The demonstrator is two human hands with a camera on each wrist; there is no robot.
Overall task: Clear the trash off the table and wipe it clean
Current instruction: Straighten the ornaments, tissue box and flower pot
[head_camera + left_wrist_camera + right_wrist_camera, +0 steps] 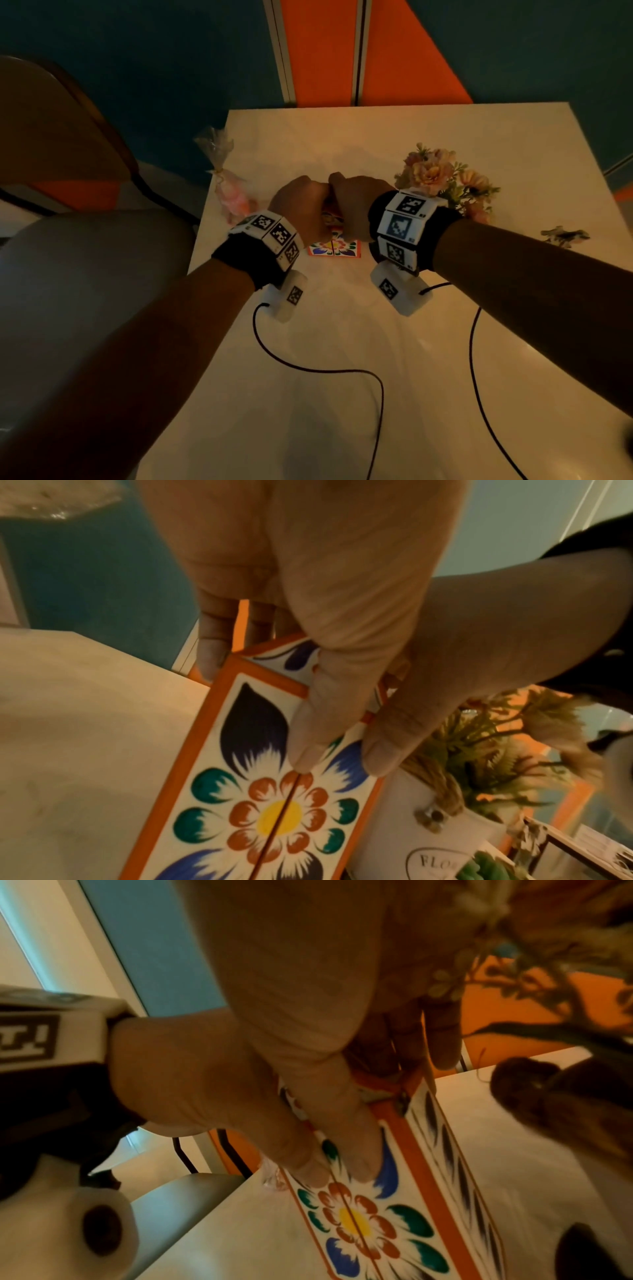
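A painted box (334, 247) with an orange border and a flower pattern stands mid-table on the white table (513, 154). Both hands hold its top end, side by side. My left hand (298, 205) curls over the box's left half, thumb on the painted face (240, 804) and fingers behind. My right hand (354, 202) grips the right half the same way, its thumb pressed on the face (377, 1226). A seam runs down the middle of the face between the two thumbs. A crumpled clear plastic bag (227, 185) with pink contents lies at the table's left edge.
A bunch of pink flowers (442, 178) in a white pot (428, 840) stands just right of the right wrist. A small dark-and-white object (565, 236) lies further right. A chair (68, 137) is at the left. Two black cables (325, 370) trail over the near table.
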